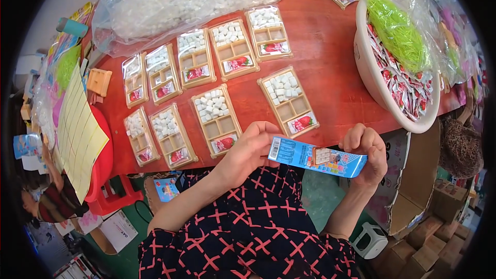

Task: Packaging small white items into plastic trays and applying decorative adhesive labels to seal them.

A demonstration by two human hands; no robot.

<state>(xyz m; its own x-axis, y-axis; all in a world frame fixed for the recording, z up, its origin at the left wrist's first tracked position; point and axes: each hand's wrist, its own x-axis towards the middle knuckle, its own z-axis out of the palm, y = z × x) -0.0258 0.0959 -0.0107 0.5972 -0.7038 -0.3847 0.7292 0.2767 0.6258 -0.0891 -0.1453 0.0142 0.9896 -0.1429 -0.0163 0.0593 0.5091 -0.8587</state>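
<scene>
Between my hands is a blue printed cardboard sleeve (316, 156), flat and long, with a picture of a tray on it. My left hand (249, 150) pinches its left end, and the fingers of my right hand (371, 152) curl round its right end. Just beyond the sleeve lies a tan compartment tray (283, 109) with white cubes and a red strawberry sachet. Several similar trays, such as one tray (218, 124) near my left hand, lie in two rows on the red table. Each has cubes at its far end, a sachet at its near end and bare compartments between.
A large clear bag of white cubes (201, 0) lies at the back. On the right, a white basin (364, 67) holds many strawberry sachets and a bag of green sticks (398, 31). A yellow sheet (80, 134) leans over a red container at left. Cardboard boxes (418, 186) stand lower right.
</scene>
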